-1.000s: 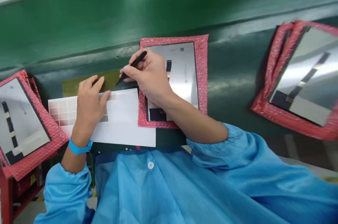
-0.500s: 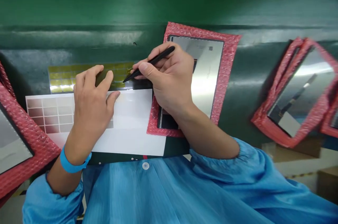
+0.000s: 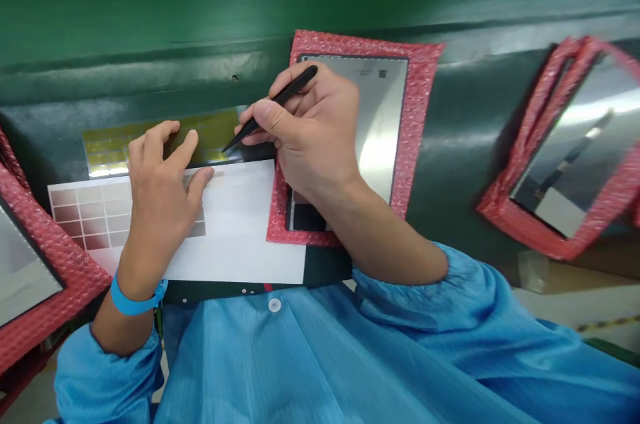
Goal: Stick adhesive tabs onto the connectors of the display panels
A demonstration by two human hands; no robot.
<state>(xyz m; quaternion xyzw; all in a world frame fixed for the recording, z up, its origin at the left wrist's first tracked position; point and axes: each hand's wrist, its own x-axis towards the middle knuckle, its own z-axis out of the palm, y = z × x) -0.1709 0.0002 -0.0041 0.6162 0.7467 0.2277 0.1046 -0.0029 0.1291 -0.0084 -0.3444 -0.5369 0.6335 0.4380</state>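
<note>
My right hand (image 3: pixel 320 127) holds a black pen-like tool (image 3: pixel 273 107), its tip at the right part of a yellow sheet of small labels (image 3: pixel 213 134). Spread fingers of my left hand (image 3: pixel 163 191) rest on that yellow sheet and on the white sheet (image 3: pixel 240 211) below it, which bears a grid of grey-brown labels (image 3: pixel 93 217) on its left. Beneath my right hand and forearm lies a flat panel (image 3: pixel 383 117) with a silvery back, on pink bubble wrap (image 3: pixel 417 117). Its lower left part is partly hidden by my hand.
At the right, another panel (image 3: pixel 565 171) lies on stacked pink bubble wrap (image 3: pixel 525 231). A further panel (image 3: pixel 25 271) on pink bubble wrap (image 3: pixel 75 277) is at the left edge. The work surface (image 3: pixel 460 111) is green.
The view has shifted and turned slightly, so the sheets and middle panel appear further left. Both hands keep their poses, and the tool tip remains at the yellow sheet.
</note>
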